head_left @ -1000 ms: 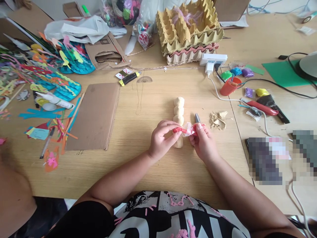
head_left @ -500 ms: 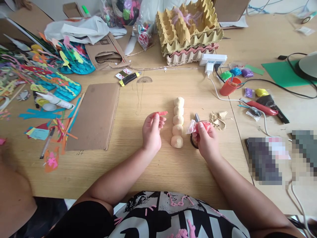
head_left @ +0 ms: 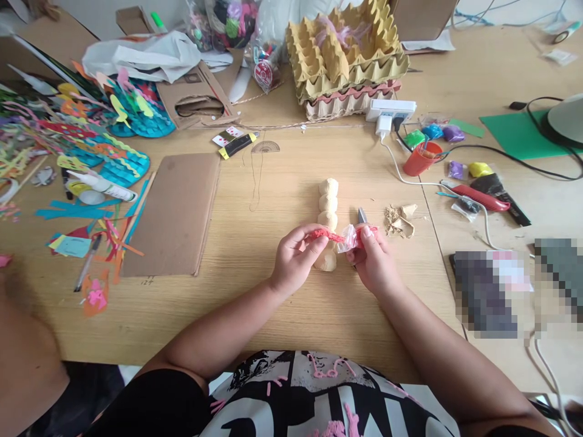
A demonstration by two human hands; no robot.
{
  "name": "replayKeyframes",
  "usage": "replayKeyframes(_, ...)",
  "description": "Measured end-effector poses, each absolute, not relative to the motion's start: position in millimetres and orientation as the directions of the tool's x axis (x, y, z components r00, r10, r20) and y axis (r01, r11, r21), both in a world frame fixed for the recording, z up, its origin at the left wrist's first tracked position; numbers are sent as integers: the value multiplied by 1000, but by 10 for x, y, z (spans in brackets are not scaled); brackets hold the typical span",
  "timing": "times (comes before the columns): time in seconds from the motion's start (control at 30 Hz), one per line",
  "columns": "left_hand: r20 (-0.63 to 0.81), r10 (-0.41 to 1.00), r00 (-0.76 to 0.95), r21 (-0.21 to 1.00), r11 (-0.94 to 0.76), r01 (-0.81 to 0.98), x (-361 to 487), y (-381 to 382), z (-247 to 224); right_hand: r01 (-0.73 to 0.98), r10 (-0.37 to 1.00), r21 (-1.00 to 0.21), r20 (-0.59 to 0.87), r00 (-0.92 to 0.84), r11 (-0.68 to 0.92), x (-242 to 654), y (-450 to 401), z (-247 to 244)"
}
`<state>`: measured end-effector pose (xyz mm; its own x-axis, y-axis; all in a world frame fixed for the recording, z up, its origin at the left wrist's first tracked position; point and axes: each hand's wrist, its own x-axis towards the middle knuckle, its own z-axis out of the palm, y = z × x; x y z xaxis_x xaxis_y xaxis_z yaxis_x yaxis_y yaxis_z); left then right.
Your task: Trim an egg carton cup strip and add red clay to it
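Note:
Between thumb and fingers my left hand (head_left: pixel 294 258) pinches a stretched strip of red modelling clay (head_left: pixel 331 235). My right hand (head_left: pixel 377 260) grips a clear plastic bag (head_left: pixel 347 238) with more red clay inside. The strip's end meets the bag's opening. Beneath the hands lies a row of pale egg-carton cups (head_left: pixel 328 203), its lower part partly covered by the strip and my left fingers. A scissors blade (head_left: pixel 362 215) shows just beyond my right hand, which hides the handles.
Torn carton scraps (head_left: pixel 401 220) lie to the right. A cardboard sheet (head_left: pixel 170 212) and paper strips (head_left: pixel 82 209) are at left. Behind are stacked egg trays (head_left: pixel 350 91), a power strip (head_left: pixel 392 110) with cables and a red cup (head_left: pixel 422 159). Someone's arm (head_left: pixel 27 364) rests at lower left.
My left hand has moved right and slightly down, bringing the red clay strip over the carton cups to the bag. My right hand has shifted slightly left with the bag.

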<state>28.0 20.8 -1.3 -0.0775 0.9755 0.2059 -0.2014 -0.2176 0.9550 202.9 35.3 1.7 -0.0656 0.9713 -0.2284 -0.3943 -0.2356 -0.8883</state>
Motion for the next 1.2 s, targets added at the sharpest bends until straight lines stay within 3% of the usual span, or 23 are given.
replayKeyframes(0.23, 211, 977, -30, 957, -212, -199, 318, 191, 42, -366, 960, -892, -208, -186, -265, 2050, 313, 35)
replayKeyframes(0.37, 187, 981, -49, 949, -193, -251, 332, 208, 47, -254, 963, -944, -153, -224, -209, 2078, 292, 30)
replayKeyframes(0.5, 116, 989, -96, 942, -140, -305, 322, 251, 5, -53, 978, -991, 134, -161, 127, 2114, 299, -10)
replayKeyframes(0.6, 125, 984, -128, 937, -159, -312, 313, 270, -10, 167, 901, -888, 407, -150, 429, 2153, 319, -32)
replayKeyframes(0.67, 146, 981, -129, 937, -179, -301, 313, 264, -2, 337, 845, -775, 499, -191, 534, 2168, 324, -30)
replayKeyframes(0.73, 161, 982, -104, 941, -184, -283, 319, 246, 17, 463, 832, -694, 501, -240, 551, 2164, 318, -15)
replayKeyframes(0.83, 196, 978, -70, 953, -207, -221, 328, 212, 53, 514, 853, -682, 446, -271, 520, 2138, 300, 23)
replayKeyframes(0.97, 248, 966, -68, 955, -256, -151, 326, 197, 79, 465, 869, -734, 413, -273, 495, 2129, 296, 78)
replayKeyframes(1.2, 246, 967, -62, 949, -254, -186, 295, 211, 78, 383, 882, -800, 371, -291, 462, 2160, 332, 72)
